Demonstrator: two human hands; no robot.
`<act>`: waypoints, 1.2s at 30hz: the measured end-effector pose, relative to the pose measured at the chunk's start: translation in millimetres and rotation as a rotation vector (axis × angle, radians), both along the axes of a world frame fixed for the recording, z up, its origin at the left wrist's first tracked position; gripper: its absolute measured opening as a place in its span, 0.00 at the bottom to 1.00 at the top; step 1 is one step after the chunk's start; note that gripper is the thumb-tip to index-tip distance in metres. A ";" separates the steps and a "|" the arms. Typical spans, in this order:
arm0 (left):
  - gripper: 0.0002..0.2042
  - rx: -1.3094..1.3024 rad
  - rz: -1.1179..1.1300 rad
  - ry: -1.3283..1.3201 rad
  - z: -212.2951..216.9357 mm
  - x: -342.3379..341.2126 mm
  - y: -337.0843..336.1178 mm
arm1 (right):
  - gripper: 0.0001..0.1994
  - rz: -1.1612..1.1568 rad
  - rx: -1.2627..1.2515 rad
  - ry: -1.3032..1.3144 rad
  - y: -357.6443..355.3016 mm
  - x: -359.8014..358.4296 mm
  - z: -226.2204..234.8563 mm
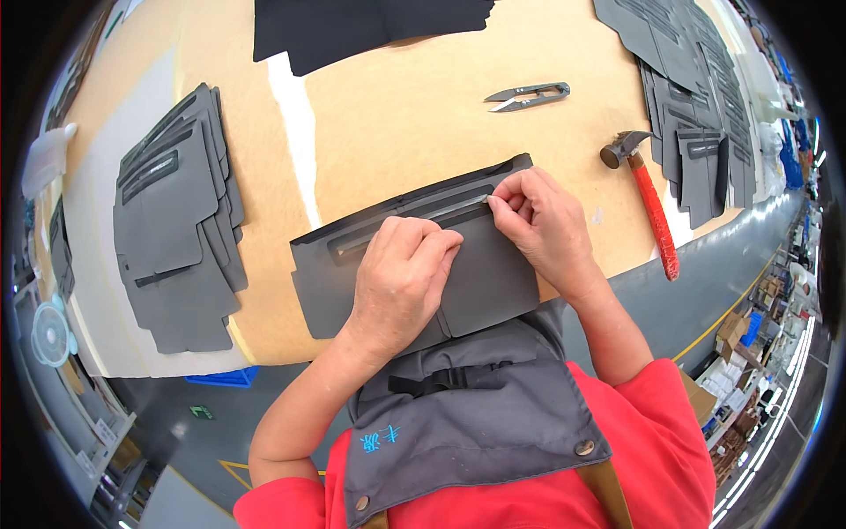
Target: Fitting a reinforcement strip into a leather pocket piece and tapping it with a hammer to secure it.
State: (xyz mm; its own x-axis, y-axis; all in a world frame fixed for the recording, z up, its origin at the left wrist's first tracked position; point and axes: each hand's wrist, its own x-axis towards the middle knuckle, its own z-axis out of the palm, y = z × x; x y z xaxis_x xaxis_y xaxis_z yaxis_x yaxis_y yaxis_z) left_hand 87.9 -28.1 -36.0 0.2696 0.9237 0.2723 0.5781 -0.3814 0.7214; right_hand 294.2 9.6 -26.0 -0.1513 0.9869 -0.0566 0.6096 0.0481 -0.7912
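Observation:
A dark grey flat panel (489, 273), leather-like, lies at the table's near edge in front of me. Along its far side runs a long narrow slot with a thin pale strip (449, 211) in it. My right hand (548, 231) is closed in a pinch on the strip's right end, with thumb and forefinger together. Over the middle of the panel, my left hand (397, 280) has its fingers pressed together just below the slot. Whatever sits between its fingertips is hidden.
Beyond the panel lie thread snips (533, 93). A claw hammer (650, 198) with a red handle rests at the right edge. Grey panels are stacked at left (167, 212) and far right (701, 106). A black piece (370, 26) lies at the back of the table (397, 115).

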 end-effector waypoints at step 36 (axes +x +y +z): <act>0.11 0.029 0.019 -0.068 -7.2 -0.3 -4.2 | 0.06 -0.093 -0.130 -0.078 5.6 -5.8 13.4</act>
